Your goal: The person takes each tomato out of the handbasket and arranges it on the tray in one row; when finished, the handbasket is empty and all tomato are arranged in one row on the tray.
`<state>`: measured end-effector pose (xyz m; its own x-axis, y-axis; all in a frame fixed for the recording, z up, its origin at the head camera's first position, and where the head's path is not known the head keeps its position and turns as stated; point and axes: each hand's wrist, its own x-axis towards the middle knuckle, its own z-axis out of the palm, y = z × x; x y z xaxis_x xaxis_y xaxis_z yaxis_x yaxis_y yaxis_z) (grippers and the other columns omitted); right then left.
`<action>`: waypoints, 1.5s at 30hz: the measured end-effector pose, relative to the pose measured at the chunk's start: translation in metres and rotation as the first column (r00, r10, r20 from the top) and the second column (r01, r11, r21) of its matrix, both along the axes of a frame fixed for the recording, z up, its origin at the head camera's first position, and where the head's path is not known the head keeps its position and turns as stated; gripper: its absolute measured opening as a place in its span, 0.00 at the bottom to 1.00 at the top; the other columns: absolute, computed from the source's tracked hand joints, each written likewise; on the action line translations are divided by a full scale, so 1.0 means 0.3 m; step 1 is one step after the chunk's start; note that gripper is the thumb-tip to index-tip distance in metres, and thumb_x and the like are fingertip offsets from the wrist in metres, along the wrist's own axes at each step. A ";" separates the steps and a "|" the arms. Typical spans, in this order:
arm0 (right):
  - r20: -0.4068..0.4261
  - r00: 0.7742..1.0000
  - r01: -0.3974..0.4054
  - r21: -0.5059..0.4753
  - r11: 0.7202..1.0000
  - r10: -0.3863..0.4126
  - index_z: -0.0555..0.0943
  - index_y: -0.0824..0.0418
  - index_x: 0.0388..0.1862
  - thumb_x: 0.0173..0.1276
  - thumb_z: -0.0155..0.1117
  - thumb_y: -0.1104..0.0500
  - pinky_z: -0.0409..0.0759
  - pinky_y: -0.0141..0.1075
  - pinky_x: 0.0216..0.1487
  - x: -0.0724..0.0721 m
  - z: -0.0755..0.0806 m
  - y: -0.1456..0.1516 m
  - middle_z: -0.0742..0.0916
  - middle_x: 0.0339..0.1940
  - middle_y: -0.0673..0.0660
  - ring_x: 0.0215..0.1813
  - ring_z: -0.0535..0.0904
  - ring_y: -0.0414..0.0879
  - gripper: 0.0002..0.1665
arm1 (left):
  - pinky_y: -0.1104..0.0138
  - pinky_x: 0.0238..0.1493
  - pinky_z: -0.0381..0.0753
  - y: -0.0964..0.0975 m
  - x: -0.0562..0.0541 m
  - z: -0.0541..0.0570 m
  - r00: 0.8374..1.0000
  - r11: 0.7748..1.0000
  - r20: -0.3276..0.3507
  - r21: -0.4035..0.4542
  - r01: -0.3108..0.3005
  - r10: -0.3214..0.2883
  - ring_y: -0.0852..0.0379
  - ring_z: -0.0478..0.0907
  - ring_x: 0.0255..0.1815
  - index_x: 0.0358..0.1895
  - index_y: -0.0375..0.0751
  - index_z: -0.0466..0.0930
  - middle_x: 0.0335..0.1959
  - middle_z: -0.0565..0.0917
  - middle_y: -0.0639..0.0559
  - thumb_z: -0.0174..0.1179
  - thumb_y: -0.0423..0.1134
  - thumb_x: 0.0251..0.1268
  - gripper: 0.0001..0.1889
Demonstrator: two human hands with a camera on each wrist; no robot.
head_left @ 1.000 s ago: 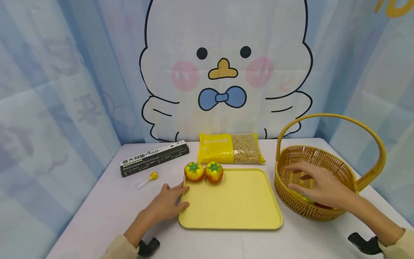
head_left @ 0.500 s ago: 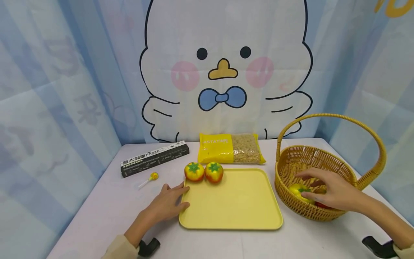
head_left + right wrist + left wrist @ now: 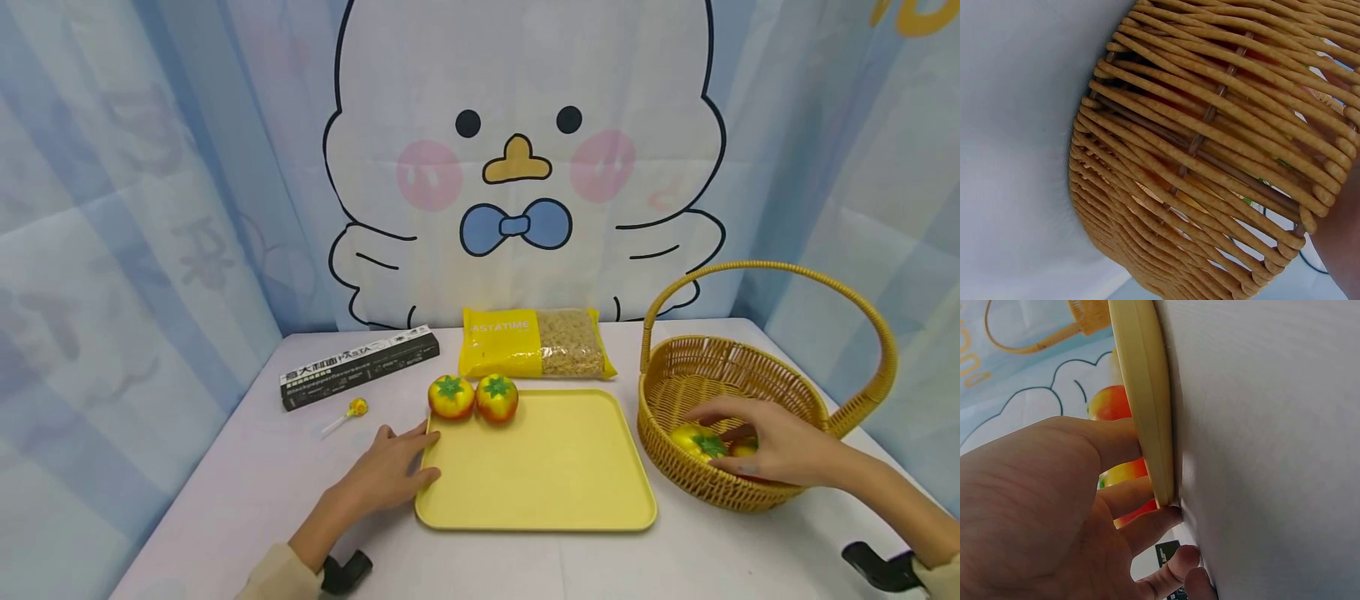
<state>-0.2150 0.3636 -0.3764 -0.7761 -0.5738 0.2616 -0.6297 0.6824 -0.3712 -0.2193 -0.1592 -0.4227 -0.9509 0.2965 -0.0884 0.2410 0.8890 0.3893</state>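
My left hand (image 3: 392, 468) rests on the left rim of a yellow tray (image 3: 547, 475), its fingers fairly straight; the left wrist view shows the fingers against the rim (image 3: 1147, 394). Two red-and-yellow toy tomatoes with green star-shaped tops, a left one (image 3: 450, 398) and a right one (image 3: 497, 398), sit at the tray's back left corner. Inside the wicker basket (image 3: 705, 483), my right hand (image 3: 780, 442) curls round a toy tomato (image 3: 744, 447), mostly hidden by the hand. Beside it lies a yellower toy tomato (image 3: 693, 440). Basket weave (image 3: 1210, 137) blocks most of the right wrist view.
Behind the tray lies a yellow pasta bag (image 3: 502, 343). A black pasta box (image 3: 360, 367) and a lollipop (image 3: 356, 407) are on the left of the white table (image 3: 247, 492). The basket's tall handle (image 3: 772, 268) arches over it. A printed curtain (image 3: 517, 83) hangs behind.
My right hand has moved lower and slightly right within the basket, and its fingers have closed round a toy tomato. The yellower one has come into view. The left hand stays on the tray.
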 end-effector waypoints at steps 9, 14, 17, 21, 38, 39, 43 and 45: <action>0.023 1.000 -0.018 0.029 0.999 0.017 0.83 0.57 0.62 0.56 0.85 0.59 0.86 0.31 0.43 -0.012 0.000 0.006 0.90 0.54 0.53 0.50 0.79 0.27 0.34 | 0.60 0.42 0.66 -0.001 0.000 -0.002 1.000 1.000 0.000 0.001 -0.004 0.004 0.50 0.66 0.47 0.75 0.48 0.76 0.82 0.70 0.49 0.68 0.51 0.71 0.32; 0.039 0.999 -0.024 0.050 0.998 0.022 0.84 0.57 0.62 0.56 0.85 0.58 0.86 0.31 0.45 -0.017 0.002 0.007 0.90 0.55 0.53 0.51 0.79 0.26 0.34 | 0.60 0.42 0.66 -0.003 -0.002 -0.005 1.000 1.000 -0.004 0.002 -0.001 0.001 0.50 0.66 0.47 0.75 0.47 0.77 0.82 0.70 0.48 0.69 0.51 0.71 0.32; 0.051 0.999 -0.015 0.073 0.997 0.011 0.84 0.55 0.62 0.55 0.86 0.58 0.85 0.31 0.46 -0.021 0.005 0.007 0.90 0.55 0.52 0.51 0.79 0.26 0.35 | 0.60 0.41 0.66 -0.003 -0.002 -0.005 1.000 1.000 -0.003 0.003 -0.001 0.001 0.51 0.65 0.46 0.75 0.47 0.77 0.82 0.70 0.48 0.69 0.51 0.71 0.32; 0.140 0.990 -0.012 0.078 0.997 0.001 0.83 0.54 0.64 0.56 0.84 0.57 0.86 0.31 0.47 -0.028 0.011 0.008 0.89 0.57 0.54 0.52 0.79 0.25 0.35 | 0.60 0.41 0.66 -0.003 -0.001 -0.004 1.000 1.000 -0.001 0.002 -0.002 0.002 0.50 0.66 0.47 0.75 0.48 0.77 0.82 0.70 0.49 0.68 0.52 0.71 0.32; 0.274 0.959 -0.092 0.079 0.993 0.067 0.81 0.54 0.67 0.59 0.82 0.55 0.85 0.29 0.50 -0.053 0.031 0.017 0.86 0.63 0.61 0.57 0.77 0.24 0.36 | 0.60 0.41 0.66 -0.001 0.000 0.000 1.000 1.000 -0.003 -0.007 -0.004 0.004 0.51 0.66 0.47 0.75 0.48 0.77 0.83 0.70 0.49 0.68 0.52 0.71 0.32; 0.276 0.959 -0.090 0.081 0.993 0.065 0.81 0.54 0.67 0.59 0.82 0.54 0.85 0.29 0.50 -0.053 0.031 0.016 0.86 0.63 0.61 0.56 0.77 0.24 0.36 | 0.60 0.41 0.67 -0.001 -0.001 0.000 1.000 1.000 -0.003 -0.008 -0.006 0.006 0.50 0.66 0.47 0.75 0.48 0.77 0.83 0.70 0.49 0.68 0.52 0.71 0.32; 0.280 0.958 -0.082 0.080 0.993 0.057 0.81 0.54 0.67 0.59 0.82 0.53 0.85 0.28 0.50 -0.055 0.029 0.016 0.86 0.63 0.61 0.56 0.77 0.24 0.36 | 0.60 0.41 0.67 -0.001 -0.002 -0.001 1.000 1.000 0.001 -0.009 -0.007 0.007 0.50 0.66 0.47 0.75 0.48 0.77 0.83 0.70 0.49 0.68 0.52 0.71 0.32; 0.280 0.958 -0.079 0.081 0.994 0.053 0.81 0.53 0.67 0.59 0.82 0.53 0.85 0.28 0.50 -0.055 0.028 0.016 0.86 0.63 0.61 0.56 0.77 0.24 0.36 | 0.60 0.41 0.66 -0.001 -0.003 -0.003 1.000 1.000 0.005 -0.010 -0.007 0.007 0.50 0.66 0.47 0.75 0.48 0.76 0.83 0.70 0.49 0.68 0.52 0.71 0.32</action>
